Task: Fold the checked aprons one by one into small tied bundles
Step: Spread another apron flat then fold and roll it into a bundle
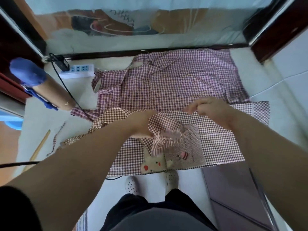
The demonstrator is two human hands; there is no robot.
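Maroon-and-white checked aprons (175, 84), grey pocket (186, 147), blue duster (28, 72)

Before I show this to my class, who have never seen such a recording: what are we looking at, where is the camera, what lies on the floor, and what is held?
No machine here: a person works with bare hands, and the single picture comes from a camera worn on their head, looking down. On the pale tiled floor lie a brown-and-white checked apron with a rabbit patch, nearest, and a purple-and-white checked apron beyond it. The left hand grips a bunched part of the nearer apron. The right hand is curled above it; whether it pinches anything is unclear.
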